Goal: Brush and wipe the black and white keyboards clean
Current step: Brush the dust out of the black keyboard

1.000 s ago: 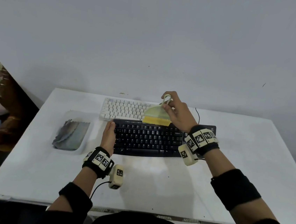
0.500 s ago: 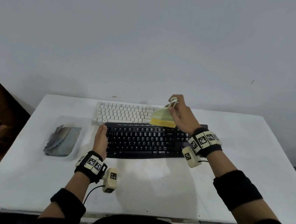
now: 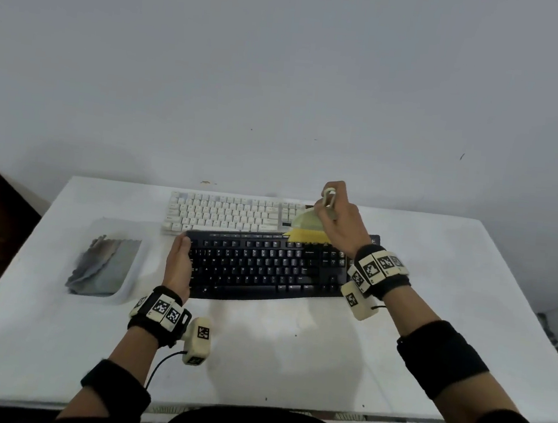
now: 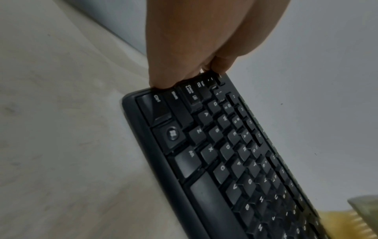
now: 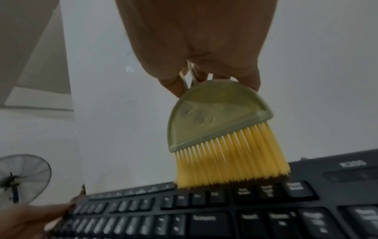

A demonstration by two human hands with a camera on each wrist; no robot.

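Note:
The black keyboard (image 3: 265, 265) lies mid-table, with the white keyboard (image 3: 225, 214) right behind it. My right hand (image 3: 326, 202) pinches the looped handle of a small brush (image 3: 306, 229) with a green head and yellow bristles. In the right wrist view the brush (image 5: 220, 129) stands nearly upright under my right hand (image 5: 204, 80), and its bristle tips touch the black keyboard's (image 5: 204, 218) back key row, right of centre. My left hand (image 3: 183, 241) lies along the keyboard's left end with straight fingers. The left wrist view shows my left hand (image 4: 184, 77) touching that edge of the black keyboard (image 4: 225, 161).
A clear plastic tray (image 3: 132, 282) holding a crumpled grey cloth (image 3: 103, 261) sits left of the keyboards. The wall stands right behind the white keyboard. A floor fan (image 5: 22, 176) shows off to the side. The white table (image 3: 290, 350) has bare surface in front of the black keyboard.
My right hand has swept the brush rightward along the back row of the black keyboard. The left hand has stayed against the keyboard's left end.

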